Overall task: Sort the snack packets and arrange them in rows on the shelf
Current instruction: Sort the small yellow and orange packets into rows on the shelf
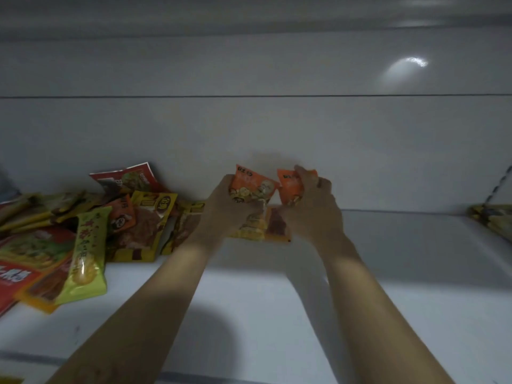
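Observation:
My left hand (225,206) grips a small orange snack packet (253,187) held upright near the back wall of the white shelf (263,300). Close beside it on the right, my right hand (311,206) grips a second orange packet (291,187). Below both hands lies a yellow and orange packet (263,231) flat on the shelf. A loose pile of mixed packets (83,225) in red, yellow, green and orange covers the left part of the shelf, with a long green packet (86,253) at its front.
The shelf's white back wall (277,128) rises just behind the hands. A few yellow packets (493,217) lie at the far right edge by a shelf bracket. The shelf's front lip (194,378) runs along the bottom.

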Motion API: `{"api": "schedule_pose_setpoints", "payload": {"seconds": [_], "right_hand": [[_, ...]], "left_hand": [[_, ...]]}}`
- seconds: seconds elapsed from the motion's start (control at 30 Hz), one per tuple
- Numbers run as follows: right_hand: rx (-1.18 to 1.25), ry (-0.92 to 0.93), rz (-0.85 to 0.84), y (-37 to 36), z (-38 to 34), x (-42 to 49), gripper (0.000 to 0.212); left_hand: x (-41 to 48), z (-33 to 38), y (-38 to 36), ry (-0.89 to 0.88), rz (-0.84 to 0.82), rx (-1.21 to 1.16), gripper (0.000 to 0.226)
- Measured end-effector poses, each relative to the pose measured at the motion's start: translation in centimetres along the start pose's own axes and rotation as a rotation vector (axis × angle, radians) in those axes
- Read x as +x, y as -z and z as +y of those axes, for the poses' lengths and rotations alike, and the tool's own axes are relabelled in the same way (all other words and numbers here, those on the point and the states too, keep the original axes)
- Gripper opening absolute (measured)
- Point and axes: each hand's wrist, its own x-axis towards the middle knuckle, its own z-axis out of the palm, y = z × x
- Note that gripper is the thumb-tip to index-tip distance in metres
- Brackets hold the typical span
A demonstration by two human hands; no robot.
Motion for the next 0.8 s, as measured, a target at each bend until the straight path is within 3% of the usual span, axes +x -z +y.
{"api": "schedule_pose_setpoints", "payload": {"seconds": [0.13,0.43,0.53,0.67,0.8], "right_hand": [[-0.104,0.022,-0.002,4.5,2.6,0.6,0.087],[-0.172,-0.046,-0.037,10.9,12.6,-3.2,0.093],[-0.212,-0.114,0.019,13.2,15.7,-4.6,0.091],[-0.223,-0.234,0.036,16.5,19.4,-5.2,0.091],[-0.216,-0.217,0.085,17.8,21.5,-3.5,0.092]], "left_hand": [[-1.7,1.8,-2.5,-0.049,-0.017,-0.056,0.035],[-4.1,5.5,-13.7,-0.044,-0.226,-0.171,0.036],[-4.7,7.2,-17.9,-0.055,-0.265,-0.203,0.034],[-4.8,9.7,-22.6,-0.041,-0.279,-0.271,0.037],[-4.0,10.9,-25.7,0.049,-0.288,-0.278,0.051]]}}
